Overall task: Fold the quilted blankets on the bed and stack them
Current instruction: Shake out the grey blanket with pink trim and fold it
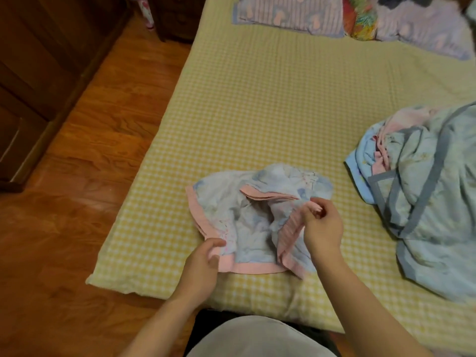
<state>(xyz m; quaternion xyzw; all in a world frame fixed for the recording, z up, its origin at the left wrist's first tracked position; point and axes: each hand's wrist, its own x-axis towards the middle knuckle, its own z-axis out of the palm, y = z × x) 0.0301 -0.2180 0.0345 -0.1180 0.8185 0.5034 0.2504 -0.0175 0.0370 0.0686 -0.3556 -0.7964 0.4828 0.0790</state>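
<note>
Blankets are lying on the yellow checked bed (257, 104): a small pink-edged blanket (247, 217) is sitting rumpled near the bed's near edge, and a bigger blue-edged blanket (425, 191) is heaped well apart at the right. The left hand (203, 264) is pinching the pink border at the near left corner; the right hand (322, 225) is pinching a raised pink edge. Pillows (288, 14) are resting at the far end.

A small pale-blue quilted blanket with pink binding (247, 217) lies rumpled and partly folded near the bed's (257, 99) front edge. A larger blue blanket with grey-blue binding (427, 191) lies crumpled in a heap to its right (pink lining showing), well apart.
</note>
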